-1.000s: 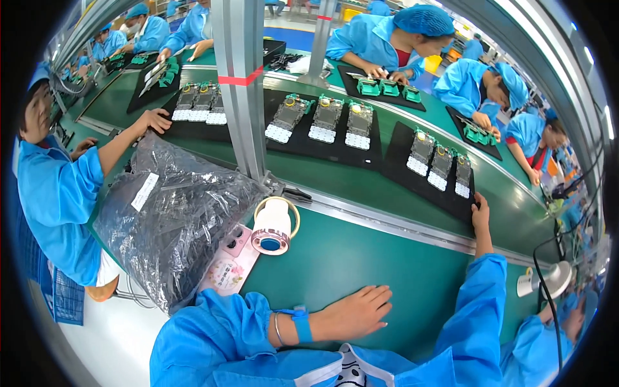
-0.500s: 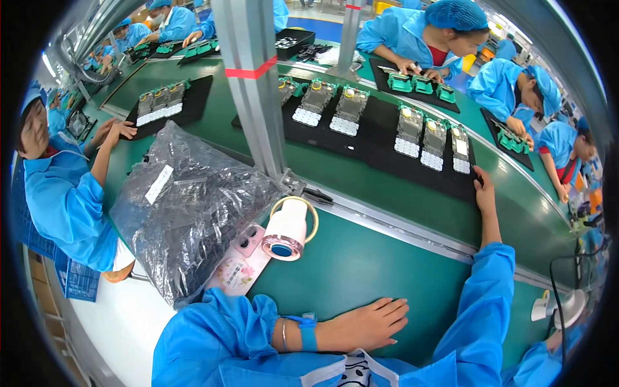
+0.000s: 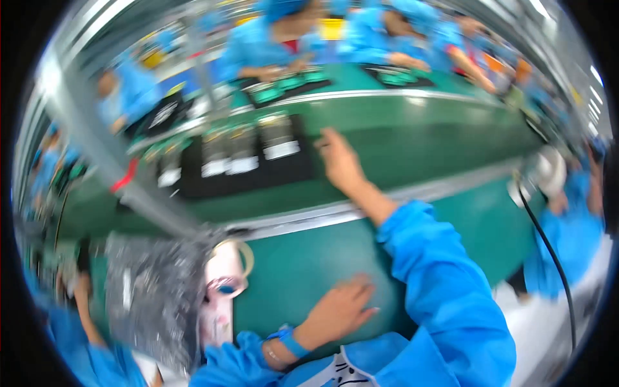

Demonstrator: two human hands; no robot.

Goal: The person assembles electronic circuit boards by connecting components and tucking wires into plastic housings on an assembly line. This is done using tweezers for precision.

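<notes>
My right hand reaches over the green belt, just off the right edge of a black mat. A narrow gap shows between its blurred, slightly parted fingers and the mat, and I see nothing in them. On the mat lie several device assemblies with green frames and white key-like lower parts, smeared by motion. My left hand rests palm down on the green tabletop, holding nothing; its fingers are stretched but blurred. A blue band circles that wrist.
Left of my left hand stand a pale pink cup-like item with a yellowish ring, a pink phone and a clear plastic bag of dark parts. A metal post rises at the belt edge. Co-workers handle green parts across the belt.
The view has swung right and blurred. My right hand, earlier touching the mat's right edge, is now apart from it. My left hand still lies on the tabletop.
</notes>
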